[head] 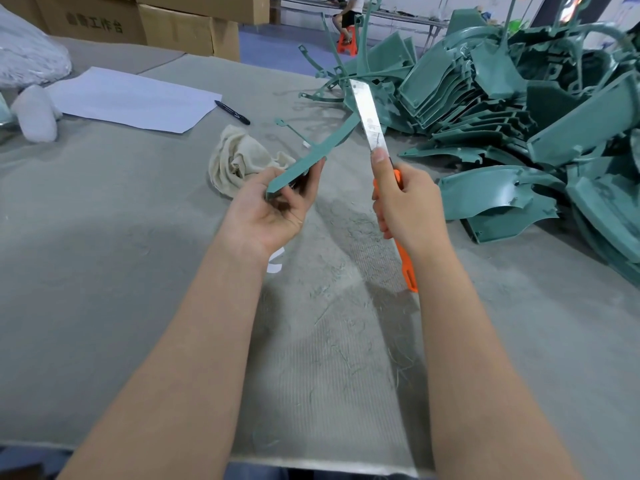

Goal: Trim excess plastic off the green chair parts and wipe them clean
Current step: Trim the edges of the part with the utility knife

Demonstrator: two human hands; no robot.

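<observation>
My left hand (277, 206) grips the near end of a long thin green chair part (322, 148) that slants up and to the right, a thin sprue branching off its left side. My right hand (407, 206) holds a knife by its orange handle (405, 261), thumb pressed on the base of the wide steel blade (369, 114). The blade points up and away and meets the green part near its far end. A crumpled beige cloth (239, 159) lies on the table just beyond my left hand.
A large heap of green chair parts (519, 109) fills the right side of the grey table (138, 271). White paper (131, 98) and a black marker (232, 112) lie at the back left. Cardboard boxes (173, 26) stand behind. Plastic shavings litter the table between my arms.
</observation>
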